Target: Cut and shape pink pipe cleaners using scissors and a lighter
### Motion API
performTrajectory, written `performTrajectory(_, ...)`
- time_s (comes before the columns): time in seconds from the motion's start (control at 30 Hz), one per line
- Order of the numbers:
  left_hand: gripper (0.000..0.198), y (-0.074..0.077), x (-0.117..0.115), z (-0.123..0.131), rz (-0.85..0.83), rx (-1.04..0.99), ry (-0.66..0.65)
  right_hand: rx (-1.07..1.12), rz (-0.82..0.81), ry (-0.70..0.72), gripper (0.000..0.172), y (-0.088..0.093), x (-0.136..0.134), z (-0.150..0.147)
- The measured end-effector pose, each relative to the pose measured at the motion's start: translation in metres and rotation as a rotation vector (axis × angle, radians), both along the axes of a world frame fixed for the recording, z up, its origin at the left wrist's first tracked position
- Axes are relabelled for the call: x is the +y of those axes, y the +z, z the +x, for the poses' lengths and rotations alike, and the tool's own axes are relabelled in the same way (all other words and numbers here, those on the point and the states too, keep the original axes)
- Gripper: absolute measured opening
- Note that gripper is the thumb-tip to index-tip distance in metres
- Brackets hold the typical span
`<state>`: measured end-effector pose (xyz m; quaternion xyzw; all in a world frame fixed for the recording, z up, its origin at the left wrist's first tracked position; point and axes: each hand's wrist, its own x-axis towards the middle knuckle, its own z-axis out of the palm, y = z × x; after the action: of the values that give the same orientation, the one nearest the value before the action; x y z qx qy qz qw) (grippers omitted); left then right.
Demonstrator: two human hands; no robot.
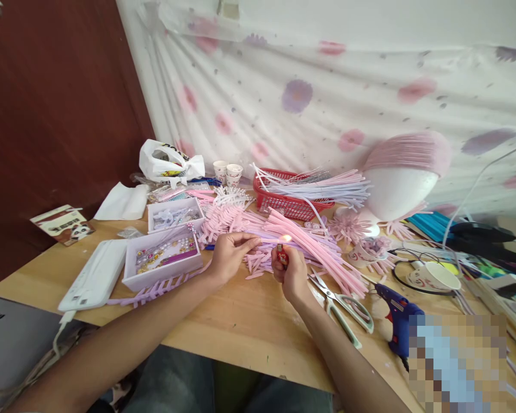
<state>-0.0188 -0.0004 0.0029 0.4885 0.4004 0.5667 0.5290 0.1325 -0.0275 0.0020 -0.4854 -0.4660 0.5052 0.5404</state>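
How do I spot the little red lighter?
Start at the wooden table, then find the heap of pink fuzzy stems in its middle. In front of it, the right hand grips a small red plastic lighter; it alone carries a flame.

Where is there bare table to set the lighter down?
Bare wood runs along the near edge of the table, between the lavender strip and the scissors. A smaller patch lies between the booklet and the white flat box. Crowded: pink stems beyond the lighter; glue gun and cups at right.
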Motion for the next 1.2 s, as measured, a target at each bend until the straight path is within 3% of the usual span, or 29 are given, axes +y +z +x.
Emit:
performTrajectory(0.13, 0.028, 0.001, 0.0, 0.0, 0.004, 0.005, -0.003, 0.044, -0.045, -0.017, 0.04, 0.001, -0.001, -0.001)
performTrajectory(0.33, 0.026, -0.004, 0.002, -0.001, 0.048, 0.05, -0.008, 0.07, -0.074, -0.023, 0.03, 0.0, -0.002, -0.001)
performTrajectory(0.53, 0.024, -0.008, 0.004, -0.001, 0.073, 0.062, 0.004, 0.033, -0.041, -0.024, 0.042, 0.001, -0.001, -0.001)
performTrajectory(0.8, 0.024, -0.014, 0.006, -0.001, 0.088, 0.077, 0.021, 0.045, -0.049, -0.023, 0.029, 0.001, -0.002, 0.001)
performTrajectory(1.2, 0.02, -0.01, 0.004, -0.001, 0.1, 0.092, 0.016, 0.029, -0.038, -0.028, 0.035, 0.002, 0.0, 0.001)
